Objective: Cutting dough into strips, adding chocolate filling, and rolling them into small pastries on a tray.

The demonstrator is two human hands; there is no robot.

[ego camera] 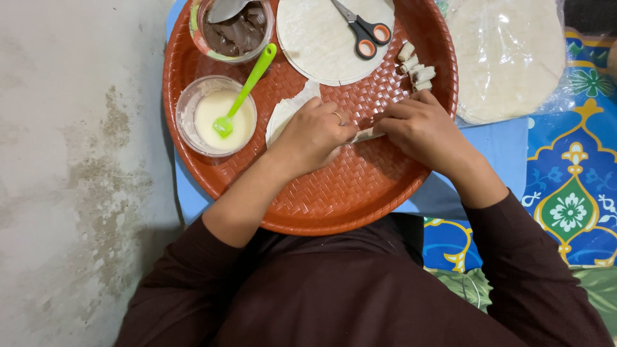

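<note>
Over a round red woven tray (334, 199), my left hand (315, 132) and my right hand (421, 125) grip the two ends of a thin white rolled pastry wrapper (367, 134) lying on the tray. My left hand wears a ring and covers part of a cut wrapper piece (286, 112). Several finished small rolls (414, 67) lie at the tray's right rim, just beyond my right fingers.
A clear bowl of white paste (215, 119) holds a green brush (247, 87). A bowl of brown filling (238, 32) with a spoon sits at the back. Scissors (363, 29) rest on round wrappers (315, 38). A bag of wrappers (508, 58) lies right.
</note>
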